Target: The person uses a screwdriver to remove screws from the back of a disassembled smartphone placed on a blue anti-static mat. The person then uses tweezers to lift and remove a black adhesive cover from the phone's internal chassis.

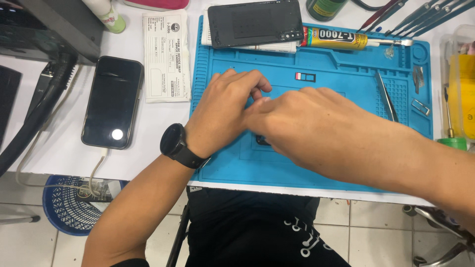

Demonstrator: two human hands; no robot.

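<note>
Both hands (257, 111) meet over a small dark part (261, 141), grip perhaps hidden.

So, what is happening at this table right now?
A person works with both hands over a blue repair mat. The left hand and the right hand meet over a small dark part, mostly hidden beneath them. A dark phone, a glue tube and tweezers lie on the mat.

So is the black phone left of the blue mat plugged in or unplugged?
Plugged in: a white cable runs into the bottom end of the black phone, lying flat with a dark screen.
</note>
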